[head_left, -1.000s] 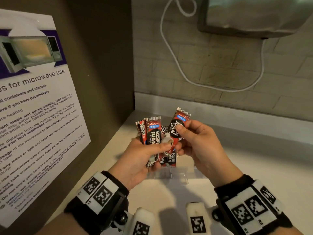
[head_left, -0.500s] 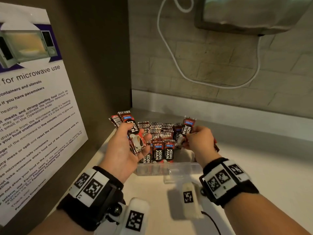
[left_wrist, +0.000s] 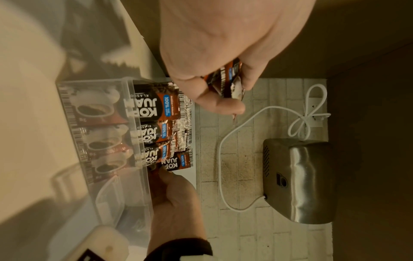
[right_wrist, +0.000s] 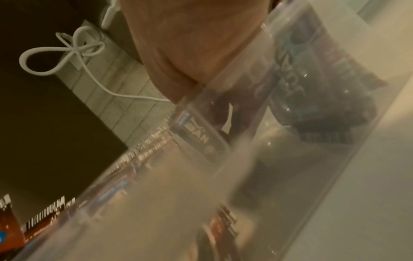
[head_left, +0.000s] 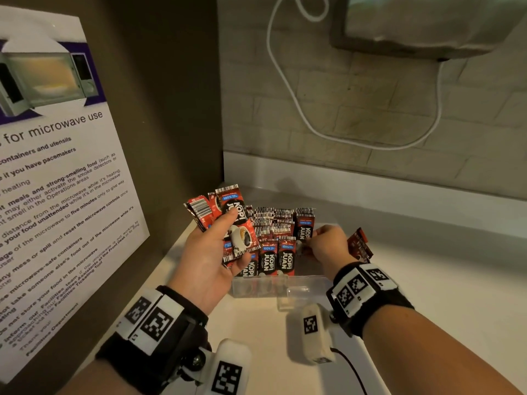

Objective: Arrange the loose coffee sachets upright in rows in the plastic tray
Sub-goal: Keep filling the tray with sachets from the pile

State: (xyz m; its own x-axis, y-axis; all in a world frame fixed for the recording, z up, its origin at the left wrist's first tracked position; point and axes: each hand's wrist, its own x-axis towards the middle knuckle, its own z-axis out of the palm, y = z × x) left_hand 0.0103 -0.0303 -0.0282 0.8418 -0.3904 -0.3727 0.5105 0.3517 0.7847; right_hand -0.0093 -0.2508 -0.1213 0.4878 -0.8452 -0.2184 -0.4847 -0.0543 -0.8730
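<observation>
The plastic tray (head_left: 312,283) on the desk (head_left: 427,295) already holds several upright rows, yet work remains — the left hand (head_left: 206,262) grips a fan of loose sachets (head_left: 228,220) at the tray's 9 o'clock while the right hand (head_left: 328,246) pinches one sachet (head_left: 304,230) into the right-hand row.

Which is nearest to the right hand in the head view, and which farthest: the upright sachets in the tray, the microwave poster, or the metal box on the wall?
From the right hand:
1. The upright sachets in the tray, just to its left, at the fingertips.
2. The metal box, high on the back wall, above the hand.
3. The microwave poster, on the left side wall, beyond the left hand.
</observation>
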